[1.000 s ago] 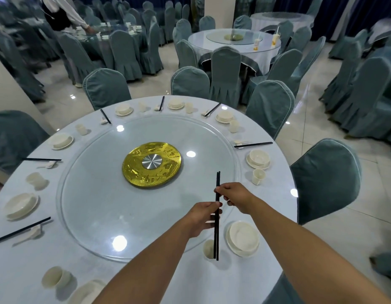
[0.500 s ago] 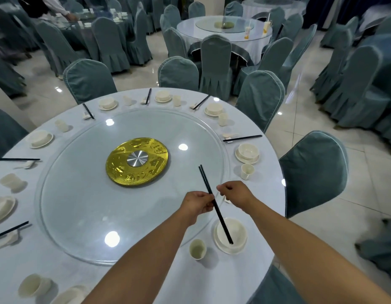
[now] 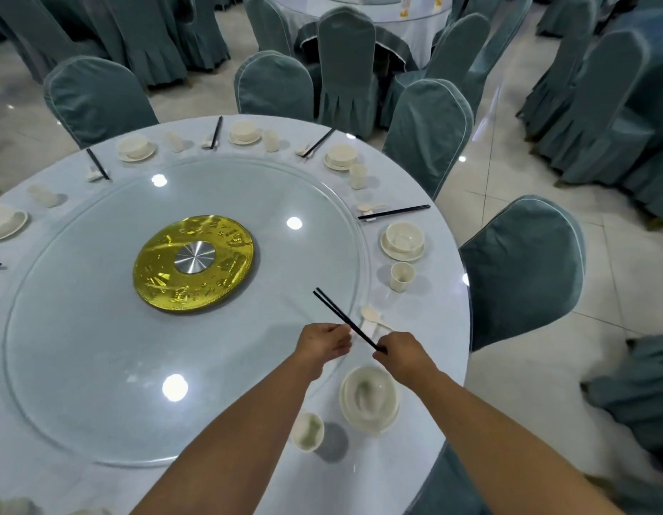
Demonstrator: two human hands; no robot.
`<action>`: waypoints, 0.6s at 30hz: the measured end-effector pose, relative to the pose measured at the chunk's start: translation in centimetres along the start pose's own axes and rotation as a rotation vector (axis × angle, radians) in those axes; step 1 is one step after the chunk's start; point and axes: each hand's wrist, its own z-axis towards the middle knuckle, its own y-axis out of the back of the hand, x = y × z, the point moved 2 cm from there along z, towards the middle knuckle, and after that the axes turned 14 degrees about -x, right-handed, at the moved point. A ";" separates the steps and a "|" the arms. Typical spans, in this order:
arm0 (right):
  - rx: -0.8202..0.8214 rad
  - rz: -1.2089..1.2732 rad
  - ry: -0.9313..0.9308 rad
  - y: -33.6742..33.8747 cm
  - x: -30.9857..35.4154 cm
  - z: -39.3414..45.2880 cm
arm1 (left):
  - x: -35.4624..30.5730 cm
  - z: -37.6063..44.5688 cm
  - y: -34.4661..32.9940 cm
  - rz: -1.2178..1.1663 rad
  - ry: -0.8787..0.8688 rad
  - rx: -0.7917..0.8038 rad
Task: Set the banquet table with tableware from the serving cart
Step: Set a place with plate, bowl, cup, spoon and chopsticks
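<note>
Chopsticks [image 3: 341, 319] now swung rightward, tips left.

Count on the round banquet table [image 3: 248, 488]: tableware by kind.
2 hands are in view, the left hand [image 3: 324, 343] and the right hand [image 3: 406, 353]. 5 pairs of black chopsticks show in full: 1 held pair [image 3: 345, 319] and 4 lying at the far places, such as the pair [image 3: 395, 212] on the right; a 6th is cut off at the left edge. 1 gold disc [image 3: 193, 262] sits on 1 glass turntable [image 3: 99, 328].
</note>
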 end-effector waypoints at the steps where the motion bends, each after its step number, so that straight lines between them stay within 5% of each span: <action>1: -0.002 -0.024 -0.010 -0.3 -1.0 0.1 | 0.2 0.8 0.8 0.159 -0.072 -0.045; 4: 0.020 -0.114 -0.063 -1.8 -5.4 1.3 | 1.3 4.1 4.0 0.908 -0.390 -0.175; 7: 0.055 -0.194 -0.115 -3.0 -9.2 2.0 | 3.9 6.6 7.9 1.380 -0.322 -0.213; 10: 0.092 -0.259 -0.132 -4.3 -11.7 2.3 | 6.1 7.5 9.8 1.454 -0.171 -0.248; 18: 0.129 -0.310 -0.127 -6.7 -13.3 2.9 | 7.3 9.0 10.3 1.601 -0.259 -0.226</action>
